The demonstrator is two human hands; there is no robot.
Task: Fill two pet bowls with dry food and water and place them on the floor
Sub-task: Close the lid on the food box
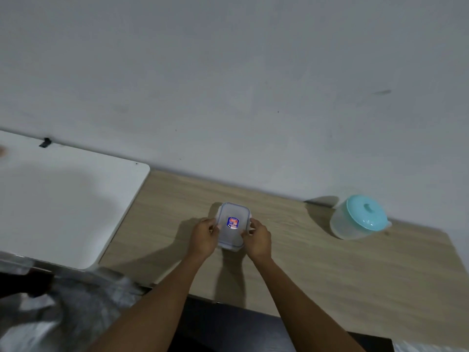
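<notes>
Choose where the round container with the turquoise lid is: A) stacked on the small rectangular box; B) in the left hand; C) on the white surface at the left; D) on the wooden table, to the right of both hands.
D: the round container stands on the wooden table, apart from the left hand and right hand, which hold the rectangular box.

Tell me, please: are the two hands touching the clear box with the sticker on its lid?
Touching. The head view shows the left hand and the right hand gripping opposite sides of the clear box, with no gap.
</notes>
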